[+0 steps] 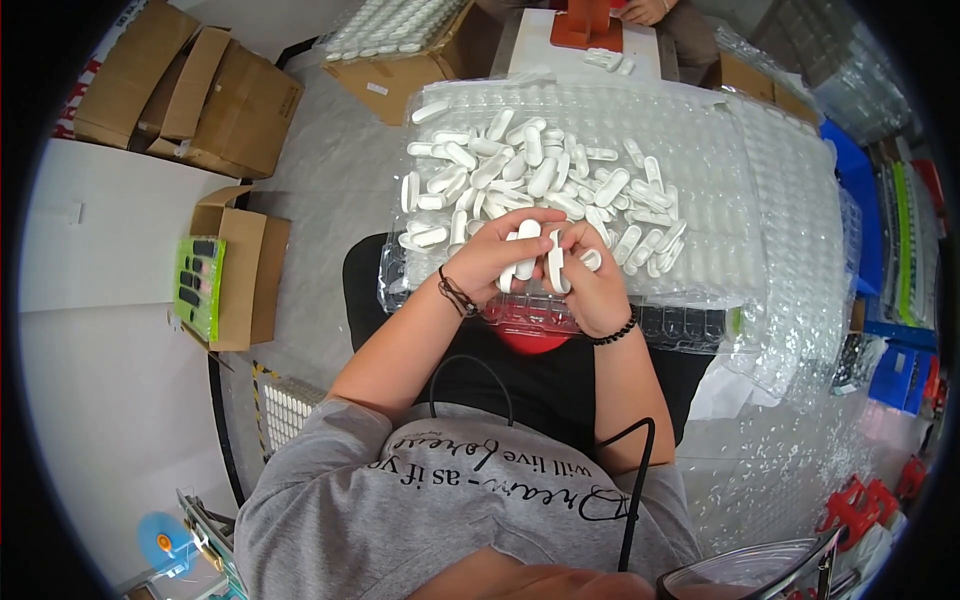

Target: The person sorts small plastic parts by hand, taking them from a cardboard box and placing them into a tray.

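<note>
Over the near edge of a pile of white oval plastic pieces (541,177), my two hands are close together. My left hand (492,250) is closed on white oval pieces (528,236), which stand upright between thumb and fingers. In my right hand (596,288), the fingers pinch another white oval piece (557,270), seen partly edge-on. One more white piece (591,260) shows by the right fingers; whether that hand holds it is unclear. The pile lies loose on stacked clear plastic blister trays (715,190).
More clear trays (800,220) are stacked on the right, beside a blue bin (850,215). Across the worktop, another person's hand (645,11) is near a red-orange fixture (588,28). Cardboard boxes (235,105) stand at the left. A black cable (640,500) hangs by my right arm.
</note>
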The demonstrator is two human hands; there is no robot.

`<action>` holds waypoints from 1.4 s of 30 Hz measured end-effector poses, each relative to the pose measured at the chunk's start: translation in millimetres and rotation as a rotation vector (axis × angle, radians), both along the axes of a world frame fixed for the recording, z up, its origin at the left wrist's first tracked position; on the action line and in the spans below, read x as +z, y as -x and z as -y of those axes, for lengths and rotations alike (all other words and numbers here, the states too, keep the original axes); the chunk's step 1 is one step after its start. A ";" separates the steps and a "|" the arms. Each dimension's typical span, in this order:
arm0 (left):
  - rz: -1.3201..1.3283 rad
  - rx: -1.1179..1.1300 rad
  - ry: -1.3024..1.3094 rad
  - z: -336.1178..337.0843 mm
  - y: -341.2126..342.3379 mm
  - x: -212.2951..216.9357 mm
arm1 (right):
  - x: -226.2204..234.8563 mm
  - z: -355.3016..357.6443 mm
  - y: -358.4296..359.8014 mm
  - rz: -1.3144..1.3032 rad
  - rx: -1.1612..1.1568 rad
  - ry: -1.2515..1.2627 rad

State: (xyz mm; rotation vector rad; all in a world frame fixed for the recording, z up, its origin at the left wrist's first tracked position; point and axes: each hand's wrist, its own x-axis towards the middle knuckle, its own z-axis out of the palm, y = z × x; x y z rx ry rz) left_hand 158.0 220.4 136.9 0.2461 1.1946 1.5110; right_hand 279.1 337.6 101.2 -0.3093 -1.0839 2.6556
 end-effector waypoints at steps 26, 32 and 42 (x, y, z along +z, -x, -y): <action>-0.166 0.137 0.045 5.5 3.8 -1.3 | 3.4 3.3 2.3 0.038 -0.340 -0.332; -0.162 0.102 -0.013 7.2 3.8 -7.5 | 14.1 3.3 2.2 0.079 -0.348 -0.632; -0.166 0.085 -0.002 12.7 8.0 -10.3 | 0.2 5.3 2.6 0.057 -0.248 -0.685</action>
